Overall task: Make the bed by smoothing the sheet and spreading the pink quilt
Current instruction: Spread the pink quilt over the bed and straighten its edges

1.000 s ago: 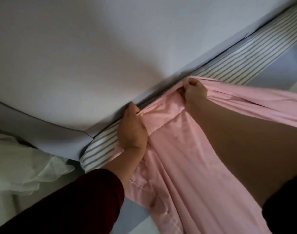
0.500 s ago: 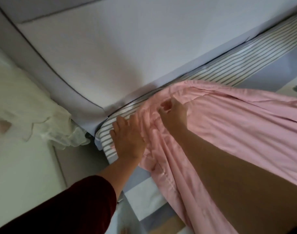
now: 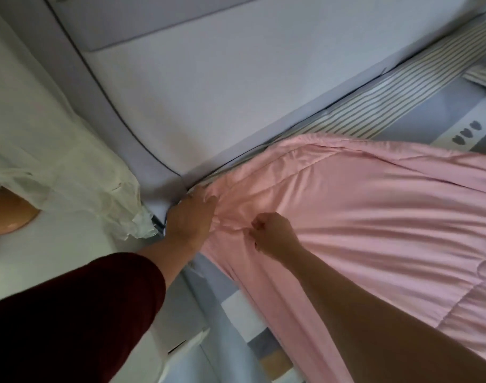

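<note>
Two bare forearms reach forward from the bottom of the view, the left one coming out of a dark red sleeve (image 3: 79, 316). The right hand (image 3: 273, 235) is curled into a loose fist on the pink quilt (image 3: 374, 230), fingers closed around a pinch of its fabric, with folds fanning out from the grip. Just beside it, the left hand (image 3: 190, 217) lies with fingers spread flat, pressing the quilt's corner down at the corner of the bed; it clasps nothing. The quilt stretches away to the right over a patterned sheet (image 3: 236, 305) with pale blue, white and tan blocks, whose grey-striped border (image 3: 388, 98) shows beyond the quilt's far edge. Behind that rises a padded pale grey headboard (image 3: 208, 78), touching the mattress edge. To the left, crumpled white sheer fabric (image 3: 79, 172) hangs near the bed corner.
</note>
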`<action>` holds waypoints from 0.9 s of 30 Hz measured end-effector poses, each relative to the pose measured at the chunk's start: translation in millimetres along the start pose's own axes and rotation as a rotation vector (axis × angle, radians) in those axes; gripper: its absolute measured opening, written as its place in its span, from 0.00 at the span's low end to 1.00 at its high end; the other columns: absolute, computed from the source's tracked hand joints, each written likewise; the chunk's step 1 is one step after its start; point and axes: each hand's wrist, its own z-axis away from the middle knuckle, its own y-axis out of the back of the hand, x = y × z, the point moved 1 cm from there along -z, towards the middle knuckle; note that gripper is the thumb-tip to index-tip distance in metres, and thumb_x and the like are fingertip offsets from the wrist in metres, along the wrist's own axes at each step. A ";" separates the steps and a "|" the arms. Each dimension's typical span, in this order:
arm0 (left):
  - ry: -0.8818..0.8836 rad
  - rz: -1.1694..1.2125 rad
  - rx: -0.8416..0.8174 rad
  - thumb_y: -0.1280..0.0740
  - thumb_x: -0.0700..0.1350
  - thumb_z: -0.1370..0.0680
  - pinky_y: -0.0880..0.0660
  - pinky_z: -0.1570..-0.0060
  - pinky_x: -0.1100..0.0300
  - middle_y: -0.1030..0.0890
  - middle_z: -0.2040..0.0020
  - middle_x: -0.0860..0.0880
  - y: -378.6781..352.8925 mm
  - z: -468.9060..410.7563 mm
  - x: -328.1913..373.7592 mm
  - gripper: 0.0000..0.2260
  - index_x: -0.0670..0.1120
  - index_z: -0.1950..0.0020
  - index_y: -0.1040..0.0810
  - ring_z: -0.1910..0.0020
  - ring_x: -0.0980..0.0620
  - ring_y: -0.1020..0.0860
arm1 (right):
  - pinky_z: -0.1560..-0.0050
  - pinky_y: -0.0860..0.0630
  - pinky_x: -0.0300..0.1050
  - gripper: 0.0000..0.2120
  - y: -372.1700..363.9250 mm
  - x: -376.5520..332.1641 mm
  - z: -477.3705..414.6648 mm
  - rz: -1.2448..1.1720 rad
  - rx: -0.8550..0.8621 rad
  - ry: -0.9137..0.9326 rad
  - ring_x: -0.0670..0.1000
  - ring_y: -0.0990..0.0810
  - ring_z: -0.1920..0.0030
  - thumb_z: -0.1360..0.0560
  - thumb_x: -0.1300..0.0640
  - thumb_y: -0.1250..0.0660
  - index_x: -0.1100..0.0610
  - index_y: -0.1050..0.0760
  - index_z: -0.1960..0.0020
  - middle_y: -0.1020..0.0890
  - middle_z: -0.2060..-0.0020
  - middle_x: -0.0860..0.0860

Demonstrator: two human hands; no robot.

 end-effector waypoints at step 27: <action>-0.022 0.136 -0.054 0.49 0.38 0.18 0.28 0.43 0.52 0.24 0.38 0.43 -25.1 3.9 -21.4 0.14 0.42 0.36 0.30 0.40 0.43 0.24 | 0.58 0.33 0.43 0.16 -26.8 -2.6 25.9 0.241 0.064 0.166 0.53 0.23 0.55 0.28 0.41 0.31 0.50 0.33 0.61 0.22 0.59 0.49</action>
